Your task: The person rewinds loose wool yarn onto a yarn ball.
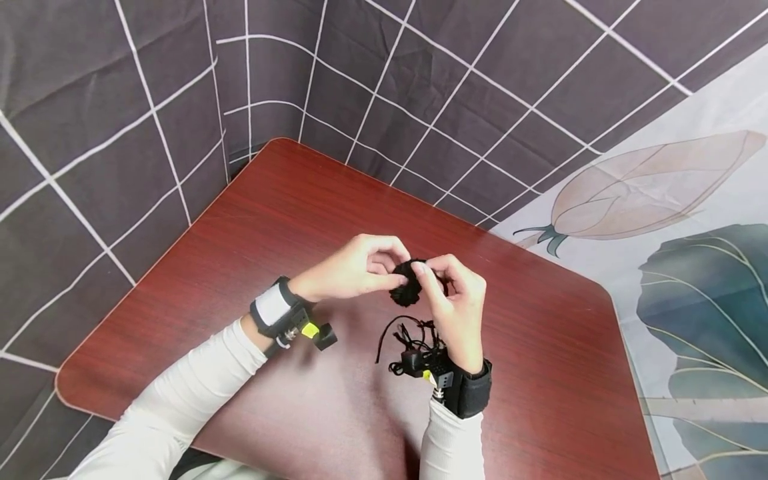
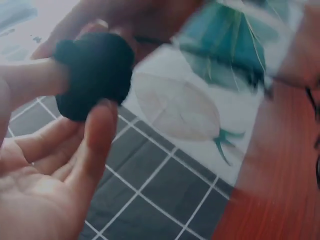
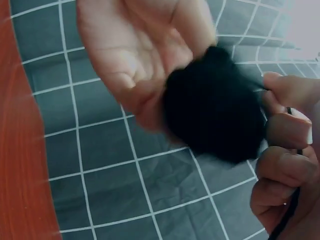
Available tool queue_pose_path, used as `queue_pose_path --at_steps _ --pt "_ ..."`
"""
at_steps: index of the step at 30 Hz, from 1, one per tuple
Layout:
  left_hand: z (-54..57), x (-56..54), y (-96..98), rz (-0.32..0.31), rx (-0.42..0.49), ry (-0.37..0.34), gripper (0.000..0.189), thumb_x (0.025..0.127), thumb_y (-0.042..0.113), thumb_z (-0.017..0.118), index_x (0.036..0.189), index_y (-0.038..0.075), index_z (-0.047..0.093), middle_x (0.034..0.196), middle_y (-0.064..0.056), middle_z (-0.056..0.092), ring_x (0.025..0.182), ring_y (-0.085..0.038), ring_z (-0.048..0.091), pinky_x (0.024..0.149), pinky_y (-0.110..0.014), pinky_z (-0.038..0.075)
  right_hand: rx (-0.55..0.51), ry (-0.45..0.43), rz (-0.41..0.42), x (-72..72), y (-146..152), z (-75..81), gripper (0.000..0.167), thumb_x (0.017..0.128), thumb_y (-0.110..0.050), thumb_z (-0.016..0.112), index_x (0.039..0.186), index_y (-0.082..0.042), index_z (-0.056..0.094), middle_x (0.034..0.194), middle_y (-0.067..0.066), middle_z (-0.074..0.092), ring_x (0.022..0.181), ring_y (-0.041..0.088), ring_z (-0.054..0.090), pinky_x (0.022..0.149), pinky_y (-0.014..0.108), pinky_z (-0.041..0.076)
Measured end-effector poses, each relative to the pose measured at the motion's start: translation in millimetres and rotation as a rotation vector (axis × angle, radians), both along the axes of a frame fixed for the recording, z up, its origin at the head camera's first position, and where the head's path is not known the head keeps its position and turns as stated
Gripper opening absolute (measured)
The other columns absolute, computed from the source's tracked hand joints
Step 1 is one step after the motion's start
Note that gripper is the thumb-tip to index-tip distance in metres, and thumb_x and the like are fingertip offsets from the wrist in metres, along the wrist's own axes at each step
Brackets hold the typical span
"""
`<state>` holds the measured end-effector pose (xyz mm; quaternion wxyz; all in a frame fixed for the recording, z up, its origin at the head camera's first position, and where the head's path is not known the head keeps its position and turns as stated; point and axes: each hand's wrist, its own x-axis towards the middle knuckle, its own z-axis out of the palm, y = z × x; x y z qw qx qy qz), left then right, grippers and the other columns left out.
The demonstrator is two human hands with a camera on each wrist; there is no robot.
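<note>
A ball of black cord (image 1: 406, 288) is held between both hands above the table. My left hand (image 1: 359, 268) grips it from the left with thumb and fingers; in the left wrist view the ball (image 2: 95, 80) looks dark and rounded. On the other side my right hand (image 1: 461, 303) has curled fingers, and in the right wrist view these fingers (image 3: 285, 167) pinch a strand running off the ball (image 3: 215, 112). That strand passes down through the fist. Below the right hand a tangle of loose black cord (image 1: 411, 340) shows, partly hidden by the wrist camera.
The reddish-brown table (image 1: 288, 220) has rounded corners. Behind it and to the left hangs a dark grid-patterned cloth (image 1: 372, 73); a leaf-printed white cloth (image 1: 600, 267) is at the right. Each wrist wears a black strap (image 1: 474, 393) with a small camera.
</note>
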<state>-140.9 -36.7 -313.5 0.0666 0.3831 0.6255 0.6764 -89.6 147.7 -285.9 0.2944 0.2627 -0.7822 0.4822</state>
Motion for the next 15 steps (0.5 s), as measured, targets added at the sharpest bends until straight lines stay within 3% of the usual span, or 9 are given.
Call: queue_pose_path --at_steps 3,10,15 --pt "1.9 1.5 -1.8 -0.105 0.041 -0.027 0.02 0.085 -0.004 0.067 0.103 -0.001 0.06 0.1 -0.011 0.06 0.081 -0.024 0.065 0.076 -0.039 0.055 -0.055 0.013 -0.019 0.9 4.0 1.7 0.011 0.085 0.002 0.069 0.077 -0.004 0.065 0.06 0.001 0.049 0.049 0.009 0.034 0.045 0.022 0.025" --pt "1.2 1.0 -3.9 -0.226 -0.002 0.015 0.018 0.087 0.0 0.066 0.104 0.001 0.06 0.097 -0.01 0.061 0.079 -0.024 0.065 0.075 -0.037 0.055 -0.066 0.001 -0.031 -1.1 6.8 -1.5 0.008 0.086 0.001 0.069 0.079 -0.004 0.066 0.061 0.004 0.052 0.049 0.009 0.036 0.045 0.022 0.027" --pt "0.1 -0.7 -4.5 -0.298 0.067 0.016 0.019 0.087 -0.004 0.063 0.105 -0.003 0.059 0.099 -0.012 0.06 0.083 -0.028 0.063 0.075 -0.036 0.054 -0.075 -0.027 -0.013 -4.5 6.2 -5.0 0.008 0.089 0.0 0.065 0.081 -0.001 0.066 0.06 0.004 0.05 0.05 0.009 0.038 0.046 0.023 0.029"
